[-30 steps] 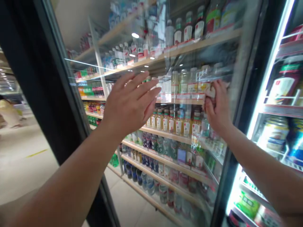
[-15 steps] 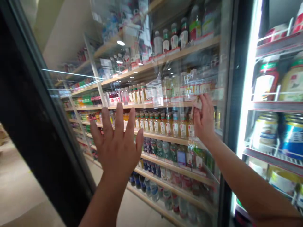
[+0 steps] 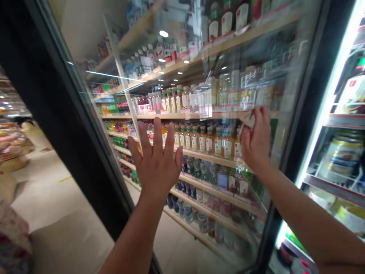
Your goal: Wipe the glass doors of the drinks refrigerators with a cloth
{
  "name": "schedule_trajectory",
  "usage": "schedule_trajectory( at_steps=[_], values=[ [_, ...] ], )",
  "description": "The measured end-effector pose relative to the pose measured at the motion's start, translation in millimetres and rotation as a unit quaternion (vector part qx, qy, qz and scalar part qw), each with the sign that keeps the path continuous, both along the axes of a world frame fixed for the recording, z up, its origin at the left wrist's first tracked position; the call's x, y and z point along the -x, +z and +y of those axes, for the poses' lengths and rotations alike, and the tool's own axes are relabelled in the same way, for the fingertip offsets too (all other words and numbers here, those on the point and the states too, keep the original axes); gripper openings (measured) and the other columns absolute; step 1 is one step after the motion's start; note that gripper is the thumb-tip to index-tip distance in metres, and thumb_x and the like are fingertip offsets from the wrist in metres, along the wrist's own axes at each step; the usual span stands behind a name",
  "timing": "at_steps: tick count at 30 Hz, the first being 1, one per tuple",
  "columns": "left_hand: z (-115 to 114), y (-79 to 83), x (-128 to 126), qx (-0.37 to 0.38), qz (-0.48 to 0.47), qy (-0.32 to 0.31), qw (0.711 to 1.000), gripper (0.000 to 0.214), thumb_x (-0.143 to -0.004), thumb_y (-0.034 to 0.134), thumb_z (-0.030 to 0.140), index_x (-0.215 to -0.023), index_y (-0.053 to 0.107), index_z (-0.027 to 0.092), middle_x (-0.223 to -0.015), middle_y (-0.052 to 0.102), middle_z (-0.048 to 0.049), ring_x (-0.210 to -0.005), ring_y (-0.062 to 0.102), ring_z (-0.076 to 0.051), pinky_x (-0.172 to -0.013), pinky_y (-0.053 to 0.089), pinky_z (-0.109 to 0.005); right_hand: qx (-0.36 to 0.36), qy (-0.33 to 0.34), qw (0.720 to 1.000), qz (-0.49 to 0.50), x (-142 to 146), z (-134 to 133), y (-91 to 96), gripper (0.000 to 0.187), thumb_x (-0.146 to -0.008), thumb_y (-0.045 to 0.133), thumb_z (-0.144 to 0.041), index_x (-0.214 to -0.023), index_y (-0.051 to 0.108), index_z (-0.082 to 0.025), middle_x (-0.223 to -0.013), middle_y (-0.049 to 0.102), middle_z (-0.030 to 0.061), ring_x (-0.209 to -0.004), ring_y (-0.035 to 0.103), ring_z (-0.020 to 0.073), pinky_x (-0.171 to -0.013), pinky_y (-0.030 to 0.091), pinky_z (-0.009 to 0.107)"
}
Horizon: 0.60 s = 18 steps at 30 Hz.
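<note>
Cloth (image 3: 248, 118) in right hand (image 3: 258, 142), near door frame (image 3: 306, 110)

At centre right the right hand (image 3: 258, 140) hides part of a pale wad (image 3: 248, 118), cloth or paper unclear. The right forearm (image 3: 308, 217) leaves by the right edge, the left forearm (image 3: 134, 239) by the bottom. The dark door frame (image 3: 57, 114) is cut off at upper left. Bottles (image 3: 242, 17) along the top edge are cropped. At far left, a pale-yellow figure (image 3: 35, 133) is blurred.
</note>
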<state>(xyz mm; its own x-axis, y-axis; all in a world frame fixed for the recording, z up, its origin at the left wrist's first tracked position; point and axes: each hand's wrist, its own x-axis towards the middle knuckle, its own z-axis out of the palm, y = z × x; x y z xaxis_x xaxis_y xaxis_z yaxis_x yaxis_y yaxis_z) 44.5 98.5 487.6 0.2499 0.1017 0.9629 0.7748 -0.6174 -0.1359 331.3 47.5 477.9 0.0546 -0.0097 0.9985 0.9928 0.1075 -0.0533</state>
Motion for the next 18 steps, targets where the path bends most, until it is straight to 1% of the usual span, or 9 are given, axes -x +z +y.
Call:
schedule_trajectory(
  at_steps=[2, 4, 5, 8, 10, 12, 14, 16, 18],
  values=[
    [6.7, -0.6, -1.4, -0.003, 0.003, -0.003, 1.000, 0.081, -0.096, 0.057, 0.036, -0.161, 0.010, 0.038, -0.167, 0.006, 0.0043, -0.155, -0.001, -0.031, -0.126, 0.000, -0.067, 0.050, -0.002, 0.998, -0.048, 11.6, -0.3, -8.9, 0.068, -0.099, 0.040, -0.030, -0.162, 0.015, -0.028, -0.167, 0.022, 0.0089, -0.155, 0.020, 0.0313, -0.122, 0.027, 0.062],
    [13.7, -0.4, -2.2, 0.002, 0.007, -0.004, 1.000, 0.080, -0.095, 0.056, 0.035, -0.161, 0.011, 0.037, -0.167, 0.005, 0.0046, -0.155, -0.001, -0.031, -0.126, 0.000, -0.066, 0.097, -0.015, 0.992, -0.084, 17.0, -2.6, -12.1, 0.069, -0.098, 0.043, -0.030, -0.161, 0.016, -0.031, -0.167, 0.025, 0.0077, -0.154, 0.023, 0.0319, -0.122, 0.026, 0.063],
    [17.0, 0.0, -2.2, 0.006, 0.007, -0.006, 1.000, 0.081, -0.094, 0.056, 0.035, -0.161, 0.012, 0.036, -0.167, 0.005, 0.0049, -0.155, -0.002, -0.031, -0.126, 0.000, -0.067, 0.105, -0.024, 0.991, -0.083, 16.0, -3.6, -11.5, 0.068, -0.098, 0.044, -0.030, -0.161, 0.018, -0.031, -0.166, 0.027, 0.0076, -0.154, 0.026, 0.0325, -0.122, 0.025, 0.064],
    [23.9, 1.8, -1.5, 0.028, 0.000, -0.016, 0.999, 0.081, -0.089, 0.057, 0.035, -0.160, 0.019, 0.036, -0.167, 0.008, 0.0077, -0.156, -0.004, -0.028, -0.126, 0.001, -0.069, 0.075, -0.036, 0.996, -0.014, 4.9, -3.2, -11.2, 0.064, -0.098, 0.045, -0.032, -0.159, 0.025, -0.030, -0.164, 0.031, 0.0090, -0.152, 0.030, 0.0342, -0.121, 0.025, 0.067],
    [25.9, 3.1, -1.2, 0.043, -0.001, -0.025, 0.999, 0.078, -0.090, 0.056, 0.034, -0.160, 0.020, 0.034, -0.167, 0.010, 0.0073, -0.156, -0.005, -0.028, -0.127, -0.001, -0.068, 0.042, -0.029, 0.998, 0.021, 1.4, -0.6, -20.1, 0.063, -0.098, 0.044, -0.031, -0.159, 0.027, -0.028, -0.164, 0.030, 0.0100, -0.152, 0.028, 0.0336, -0.121, 0.026, 0.065],
    [26.6, 4.0, -1.6, 0.050, -0.001, -0.034, 0.998, 0.073, -0.094, 0.053, 0.034, -0.160, 0.022, 0.033, -0.168, 0.010, 0.0054, -0.155, -0.005, -0.029, -0.127, -0.004, -0.064, 0.040, -0.020, 0.999, 0.006, 5.8, 1.4, -35.5, 0.066, -0.098, 0.044, -0.029, -0.160, 0.023, -0.026, -0.166, 0.026, 0.0100, -0.154, 0.024, 0.0324, -0.122, 0.027, 0.063],
    [27.1, 4.4, -2.6, 0.052, -0.002, -0.042, 0.998, 0.069, -0.097, 0.052, 0.035, -0.160, 0.023, 0.034, -0.168, 0.010, 0.0046, -0.155, -0.004, -0.029, -0.127, -0.005, -0.063, 0.084, -0.024, 0.995, -0.051, 13.6, 1.3, -47.8, 0.070, -0.097, 0.045, -0.028, -0.161, 0.018, -0.027, -0.167, 0.023, 0.0088, -0.155, 0.020, 0.0319, -0.123, 0.026, 0.062],
    [28.1, 4.5, -3.6, 0.057, -0.006, -0.048, 0.997, 0.069, -0.097, 0.053, 0.036, -0.160, 0.024, 0.035, -0.168, 0.010, 0.0051, -0.155, -0.005, -0.029, -0.128, -0.005, -0.063, 0.137, -0.041, 0.983, -0.113, 15.9, -0.6, -47.2, 0.071, -0.096, 0.048, -0.029, -0.161, 0.018, -0.030, -0.166, 0.027, 0.0072, -0.154, 0.024, 0.0317, -0.123, 0.024, 0.063],
    [30.2, 4.4, -4.5, 0.066, -0.008, -0.060, 0.996, 0.069, -0.097, 0.054, 0.036, -0.160, 0.024, 0.035, -0.168, 0.010, 0.0063, -0.155, -0.005, -0.029, -0.127, -0.006, -0.064, 0.145, -0.058, 0.979, -0.134, 8.7, -2.6, -31.9, 0.070, -0.095, 0.049, -0.030, -0.159, 0.023, -0.031, -0.163, 0.034, 0.0069, -0.153, 0.029, 0.0316, -0.123, 0.021, 0.064]
  ],
)
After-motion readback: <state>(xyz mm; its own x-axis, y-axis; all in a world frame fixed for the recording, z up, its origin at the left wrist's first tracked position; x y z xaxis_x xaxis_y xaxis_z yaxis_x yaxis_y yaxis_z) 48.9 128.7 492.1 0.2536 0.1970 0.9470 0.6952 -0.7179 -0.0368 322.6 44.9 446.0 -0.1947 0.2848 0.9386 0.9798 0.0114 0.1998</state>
